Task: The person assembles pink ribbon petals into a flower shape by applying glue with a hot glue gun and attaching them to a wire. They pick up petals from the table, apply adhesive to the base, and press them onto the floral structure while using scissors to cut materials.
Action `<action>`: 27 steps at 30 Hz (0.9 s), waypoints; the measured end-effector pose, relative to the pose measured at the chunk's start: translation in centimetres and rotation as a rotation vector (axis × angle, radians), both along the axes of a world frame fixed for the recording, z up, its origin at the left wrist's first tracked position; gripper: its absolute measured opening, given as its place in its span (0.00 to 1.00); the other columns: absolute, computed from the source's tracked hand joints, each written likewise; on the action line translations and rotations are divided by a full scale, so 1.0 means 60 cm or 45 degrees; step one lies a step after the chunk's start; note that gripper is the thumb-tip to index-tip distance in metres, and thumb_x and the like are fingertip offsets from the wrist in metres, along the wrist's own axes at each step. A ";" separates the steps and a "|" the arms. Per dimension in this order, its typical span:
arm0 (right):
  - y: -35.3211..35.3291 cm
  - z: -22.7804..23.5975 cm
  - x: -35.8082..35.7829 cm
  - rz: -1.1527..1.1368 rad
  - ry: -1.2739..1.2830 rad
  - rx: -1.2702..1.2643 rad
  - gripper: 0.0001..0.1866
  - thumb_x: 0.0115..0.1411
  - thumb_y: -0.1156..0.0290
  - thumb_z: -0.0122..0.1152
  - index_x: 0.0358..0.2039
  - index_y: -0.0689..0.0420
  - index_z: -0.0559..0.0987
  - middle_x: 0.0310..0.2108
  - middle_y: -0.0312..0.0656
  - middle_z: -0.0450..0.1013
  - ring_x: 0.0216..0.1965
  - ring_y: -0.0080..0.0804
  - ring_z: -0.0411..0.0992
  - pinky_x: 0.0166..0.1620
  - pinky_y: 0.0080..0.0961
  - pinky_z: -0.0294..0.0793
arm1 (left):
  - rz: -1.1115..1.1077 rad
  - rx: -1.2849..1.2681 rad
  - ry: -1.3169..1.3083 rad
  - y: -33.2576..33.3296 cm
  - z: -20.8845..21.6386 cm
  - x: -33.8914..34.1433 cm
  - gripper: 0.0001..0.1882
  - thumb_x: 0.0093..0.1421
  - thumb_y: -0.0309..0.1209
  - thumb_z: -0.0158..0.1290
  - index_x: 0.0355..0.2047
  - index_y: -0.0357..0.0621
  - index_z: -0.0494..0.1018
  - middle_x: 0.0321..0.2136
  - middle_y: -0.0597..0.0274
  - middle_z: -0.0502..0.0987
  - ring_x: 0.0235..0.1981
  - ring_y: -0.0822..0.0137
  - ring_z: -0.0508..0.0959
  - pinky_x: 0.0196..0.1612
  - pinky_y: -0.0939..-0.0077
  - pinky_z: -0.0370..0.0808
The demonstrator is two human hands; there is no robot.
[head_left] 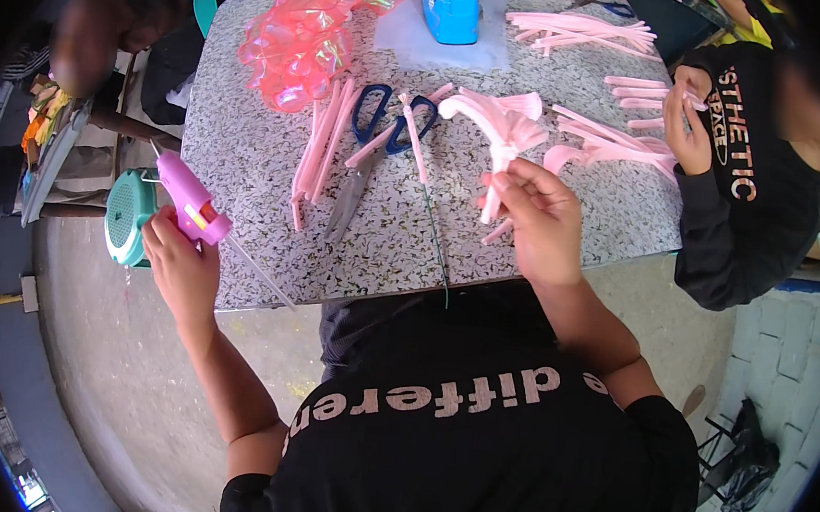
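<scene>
My left hand (182, 255) is closed round a pink glue gun (188, 198) at the table's left edge. A clear glue stick (259, 271) trails from its back end. In my right hand (541, 209), thumb and fingers pinch the stem of a pale pink flower made of fuzzy strips (500, 126), its petals spreading above the grip. Between the hands lie blue-handled scissors (353, 189) with blades toward me, several pink fuzzy stems (323, 143), and a thin green stem with a pink tip (436, 229).
Crumpled iridescent pink film (302, 31) and a blue tape dispenser (449, 7) sit toward the far side. More pink stems (582, 34) lie at the right. A green stool (129, 219) stands by the left edge. A co-worker's hands (688, 119) hold a small pink piece.
</scene>
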State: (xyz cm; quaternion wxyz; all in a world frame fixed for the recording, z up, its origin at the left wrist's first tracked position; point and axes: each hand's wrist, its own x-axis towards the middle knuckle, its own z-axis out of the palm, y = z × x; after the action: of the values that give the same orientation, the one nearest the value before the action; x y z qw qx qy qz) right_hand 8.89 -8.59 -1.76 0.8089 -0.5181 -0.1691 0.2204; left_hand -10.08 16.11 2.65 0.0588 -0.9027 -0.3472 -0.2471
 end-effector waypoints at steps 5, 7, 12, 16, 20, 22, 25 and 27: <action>-0.019 0.021 0.005 -0.083 0.087 0.217 0.08 0.47 0.80 0.48 0.31 0.62 0.69 0.26 0.45 0.68 0.26 0.27 0.68 0.29 0.22 0.69 | -0.035 -0.372 0.290 0.077 -0.056 -0.044 0.23 0.39 0.26 0.51 0.37 0.35 0.58 0.33 0.50 0.62 0.35 0.53 0.63 0.36 0.67 0.62; -0.026 0.029 0.005 -0.088 0.102 0.300 0.08 0.47 0.81 0.49 0.30 0.61 0.69 0.26 0.45 0.69 0.25 0.28 0.68 0.29 0.21 0.69 | -0.119 -0.478 0.269 0.088 -0.050 -0.043 0.22 0.38 0.25 0.52 0.36 0.35 0.60 0.32 0.51 0.63 0.33 0.54 0.64 0.35 0.68 0.62; -0.039 0.036 0.010 0.044 0.283 0.407 0.06 0.47 0.81 0.47 0.28 0.61 0.68 0.27 0.44 0.68 0.27 0.29 0.68 0.31 0.23 0.68 | -0.208 -0.801 0.227 0.075 -0.019 -0.012 0.23 0.34 0.20 0.52 0.36 0.36 0.64 0.32 0.53 0.65 0.32 0.56 0.66 0.35 0.71 0.64; -0.055 0.064 0.015 -0.068 0.092 0.387 0.04 0.48 0.80 0.46 0.27 0.61 0.67 0.26 0.43 0.68 0.27 0.29 0.68 0.31 0.23 0.68 | -0.236 -0.513 0.214 0.079 -0.031 -0.024 0.25 0.33 0.19 0.52 0.37 0.37 0.63 0.35 0.52 0.65 0.34 0.56 0.67 0.37 0.71 0.64; -0.059 0.066 0.015 -0.049 0.033 0.276 0.03 0.48 0.80 0.47 0.26 0.61 0.67 0.26 0.44 0.68 0.26 0.29 0.68 0.29 0.19 0.66 | -0.280 -0.470 0.157 0.058 -0.018 -0.017 0.24 0.35 0.20 0.52 0.38 0.38 0.63 0.36 0.51 0.65 0.37 0.55 0.66 0.39 0.69 0.64; -0.056 0.059 0.012 -0.053 0.031 0.259 0.03 0.47 0.81 0.48 0.26 0.61 0.67 0.25 0.44 0.68 0.26 0.29 0.68 0.28 0.19 0.66 | -0.297 -0.487 0.147 0.039 -0.001 -0.004 0.23 0.36 0.21 0.51 0.38 0.39 0.63 0.35 0.51 0.65 0.37 0.54 0.66 0.39 0.68 0.63; -0.051 0.056 0.009 -0.039 0.050 0.240 0.04 0.47 0.81 0.48 0.25 0.61 0.67 0.25 0.45 0.68 0.26 0.28 0.68 0.28 0.18 0.65 | -0.437 -0.478 -0.081 0.020 0.014 0.023 0.19 0.41 0.23 0.49 0.38 0.39 0.64 0.35 0.50 0.66 0.38 0.54 0.66 0.40 0.69 0.63; -0.048 0.057 0.006 -0.021 0.064 0.233 0.04 0.46 0.81 0.49 0.25 0.61 0.67 0.25 0.45 0.68 0.26 0.28 0.68 0.28 0.17 0.65 | -0.401 -0.351 -0.164 0.019 0.010 0.034 0.15 0.45 0.25 0.46 0.36 0.38 0.64 0.34 0.50 0.66 0.37 0.54 0.66 0.39 0.71 0.63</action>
State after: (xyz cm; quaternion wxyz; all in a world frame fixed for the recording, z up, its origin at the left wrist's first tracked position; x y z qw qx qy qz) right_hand 9.22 -11.47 1.67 0.8586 -0.4378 -0.1640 0.2103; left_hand -8.01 17.27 3.24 -0.1268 -0.9277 -0.2355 -0.2606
